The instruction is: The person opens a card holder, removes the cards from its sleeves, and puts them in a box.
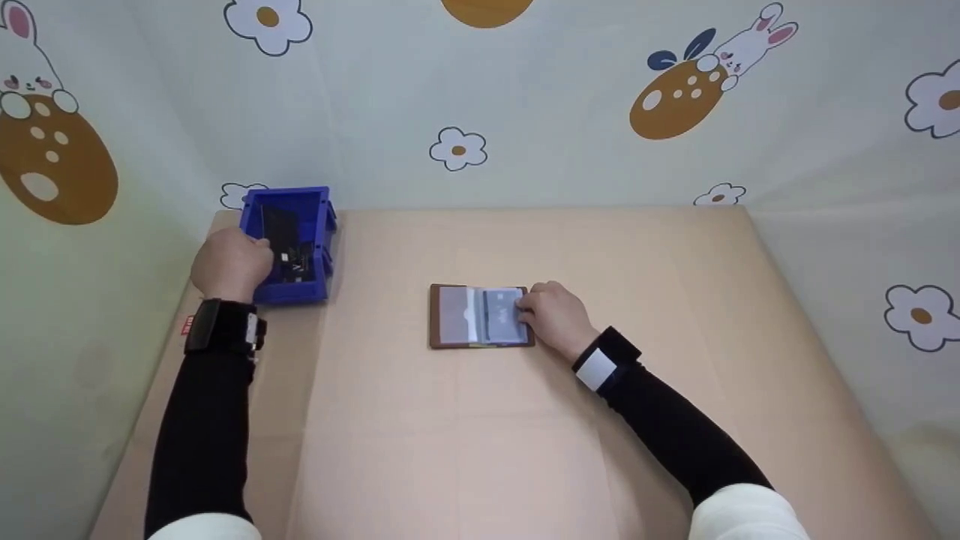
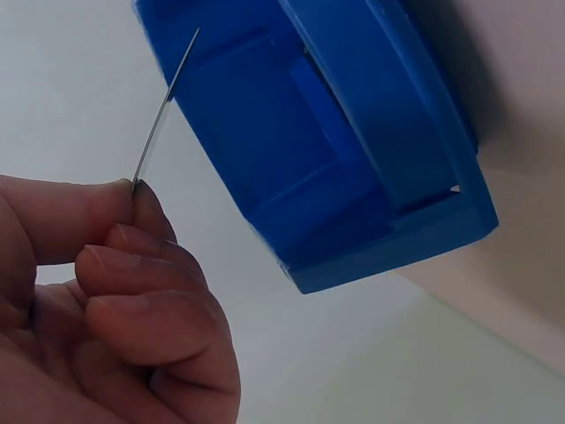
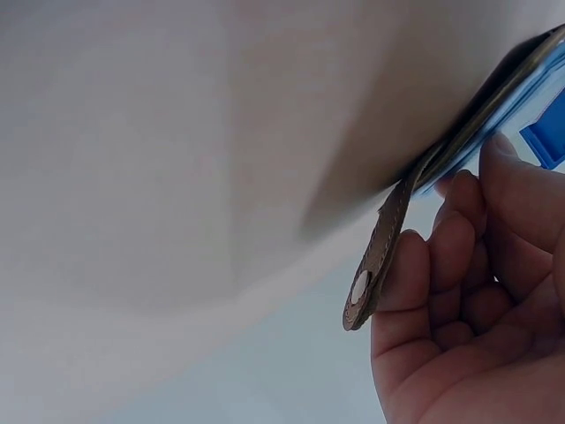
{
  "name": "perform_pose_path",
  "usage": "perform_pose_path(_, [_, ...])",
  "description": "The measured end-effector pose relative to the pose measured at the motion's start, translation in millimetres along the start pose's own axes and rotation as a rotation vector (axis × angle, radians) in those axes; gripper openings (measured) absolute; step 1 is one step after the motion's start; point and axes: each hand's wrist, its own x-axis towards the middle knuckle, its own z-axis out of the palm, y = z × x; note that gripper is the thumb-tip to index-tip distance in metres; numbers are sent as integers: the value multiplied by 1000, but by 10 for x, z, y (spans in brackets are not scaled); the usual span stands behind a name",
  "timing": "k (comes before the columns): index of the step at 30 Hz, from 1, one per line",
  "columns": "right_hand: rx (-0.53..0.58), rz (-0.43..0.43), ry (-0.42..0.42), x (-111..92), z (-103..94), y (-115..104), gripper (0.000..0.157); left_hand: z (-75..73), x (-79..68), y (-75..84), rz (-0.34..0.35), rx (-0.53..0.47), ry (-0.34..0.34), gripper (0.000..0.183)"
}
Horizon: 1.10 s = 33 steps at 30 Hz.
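Note:
My left hand [image 1: 231, 264] is at the left rim of a blue plastic bin [image 1: 294, 293]. Between thumb and fingertips it pinches a thin card [image 2: 166, 110], seen edge-on in the left wrist view; the head view shows a dark card [image 1: 277, 223] beside the fingers. An open brown card holder [image 1: 454, 315] with clear sleeves lies mid-table. My right hand [image 1: 559, 319] grips its right edge, thumb on the sleeve page. In the right wrist view, its snap strap [image 3: 381, 252] sticks out against the fingers.
Inside the bin lie dark cards or flat items [image 1: 298, 262], too small to make out. The bin stands at the back left of the beige-covered table [image 1: 450, 435]. Patterned cloth walls [image 1: 555, 112] rise along the back and sides. A small red tag [image 1: 187, 324] shows by the left wrist.

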Motion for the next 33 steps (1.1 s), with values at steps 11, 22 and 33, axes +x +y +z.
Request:
perform_pose_path(11, [-11,16,-5,8,24,-10,19,52,44,12,-38,44,38,30])
perform_pose_path(22, [-16,8,-4,7,9,-7,18,48,-31,58,-12,45,80,31])
perform_pose_path(33, [-11,8,-5,15,5,-7,19,116,-229,326,155,-23,210,35])
